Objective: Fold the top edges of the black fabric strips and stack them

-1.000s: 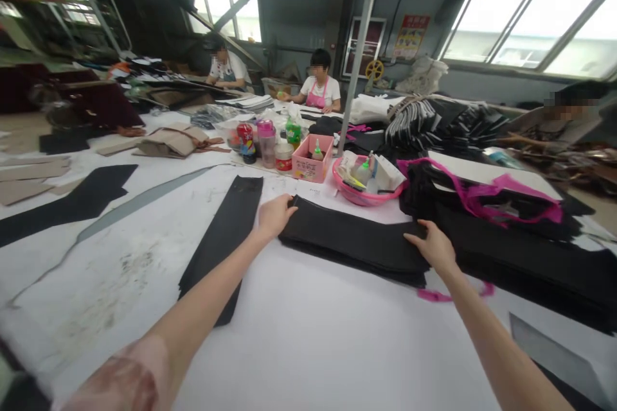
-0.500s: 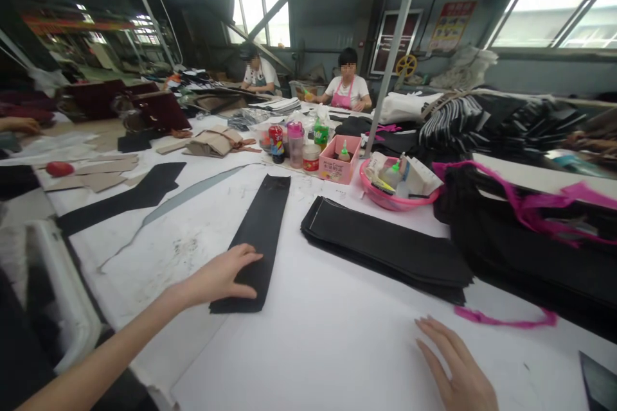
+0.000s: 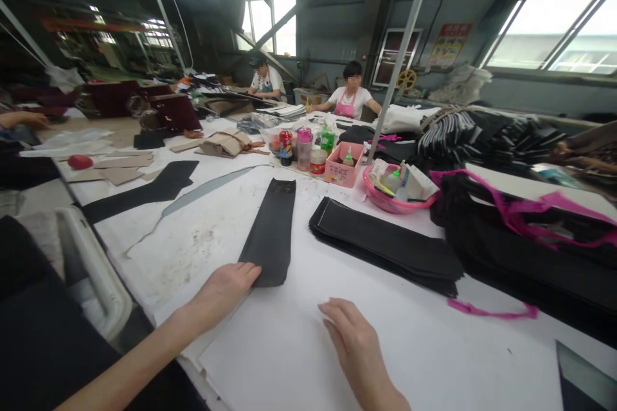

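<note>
A long black strip of leather-like material (image 3: 272, 231) lies on the white tabletop, its far end slightly darker. My left hand (image 3: 229, 286) is closed at the strip's near left corner, with the fingers on top and the thumb out of sight. To the right of that, my right hand (image 3: 354, 337) hovers over the white surface, its fingers loosely curved, thumb apart, and holding nothing. A stack of similar black strips (image 3: 385, 244) lies beyond my right hand, slanting down to the right.
A pink basket (image 3: 398, 205) of bottles and a pink box (image 3: 343, 173) stand behind the stack. Black pieces with pink ties (image 3: 520, 257) fill the right side. A white plastic frame (image 3: 116, 295) is at lower left. Two people (image 3: 344, 103) sit across the table.
My right hand has moved left toward the strip. My left hand has gone from lying spread on the strip to closing on its near corner. The view has shifted slightly.
</note>
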### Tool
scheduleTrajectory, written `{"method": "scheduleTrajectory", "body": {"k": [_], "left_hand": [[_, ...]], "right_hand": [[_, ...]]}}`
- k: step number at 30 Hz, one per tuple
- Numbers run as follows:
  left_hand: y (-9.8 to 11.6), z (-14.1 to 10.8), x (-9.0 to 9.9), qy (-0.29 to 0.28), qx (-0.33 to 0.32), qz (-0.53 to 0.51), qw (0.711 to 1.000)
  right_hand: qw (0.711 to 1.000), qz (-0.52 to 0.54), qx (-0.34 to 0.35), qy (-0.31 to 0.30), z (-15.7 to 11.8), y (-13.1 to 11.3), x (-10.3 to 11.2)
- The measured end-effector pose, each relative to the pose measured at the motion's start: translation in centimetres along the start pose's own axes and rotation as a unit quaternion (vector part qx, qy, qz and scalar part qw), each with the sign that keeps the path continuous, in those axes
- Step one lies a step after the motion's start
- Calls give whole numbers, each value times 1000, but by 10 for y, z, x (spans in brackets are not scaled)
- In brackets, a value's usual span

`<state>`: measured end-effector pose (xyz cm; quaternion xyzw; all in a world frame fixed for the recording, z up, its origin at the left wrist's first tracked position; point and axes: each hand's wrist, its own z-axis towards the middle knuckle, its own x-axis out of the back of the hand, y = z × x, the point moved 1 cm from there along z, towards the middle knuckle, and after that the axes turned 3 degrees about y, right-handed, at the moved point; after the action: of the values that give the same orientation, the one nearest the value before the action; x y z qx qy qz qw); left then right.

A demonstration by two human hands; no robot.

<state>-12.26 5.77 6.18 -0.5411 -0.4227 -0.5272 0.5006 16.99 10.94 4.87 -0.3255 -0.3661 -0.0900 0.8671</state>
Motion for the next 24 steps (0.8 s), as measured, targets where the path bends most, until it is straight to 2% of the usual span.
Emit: {"method": "scheduleTrajectory", "body": {"k": [4, 8, 10, 12, 14, 16, 19, 21, 22, 24], "left_hand": [[24, -10, 17, -34, -21, 8, 999], [53, -22, 16, -57, -62, -9, 996], [64, -29, 14, -61, -76, -30, 995], [69, -35, 18, -65, -80, -65, 993], [68, -39, 29, -69, -70, -140, 985], [59, -40, 44, -54, -36, -245, 967], [37, -39, 57, 29, 65, -346, 935], [24, -38, 52, 67, 130, -348, 926], [19, -38, 46, 67, 146, -339, 927], [13, -33, 31, 39, 133, -312, 940]], "right_hand": [[999, -14, 27, -11, 22, -30, -17], [997, -23, 58, -49, 31, -51, -38], [995, -16, 38, -89, 29, -58, -43], [990, 15, -10, -137, 23, -61, -41], [979, 81, -68, -172, 17, -62, -34], [963, 156, -127, -181, 11, -60, -27], [937, 230, -211, -154, 7, -52, -21], [923, 272, -253, -105, 7, -45, -19], [916, 291, -267, -76, 7, -42, -19], [908, 310, -280, -27, 9, -39, -18]]}}
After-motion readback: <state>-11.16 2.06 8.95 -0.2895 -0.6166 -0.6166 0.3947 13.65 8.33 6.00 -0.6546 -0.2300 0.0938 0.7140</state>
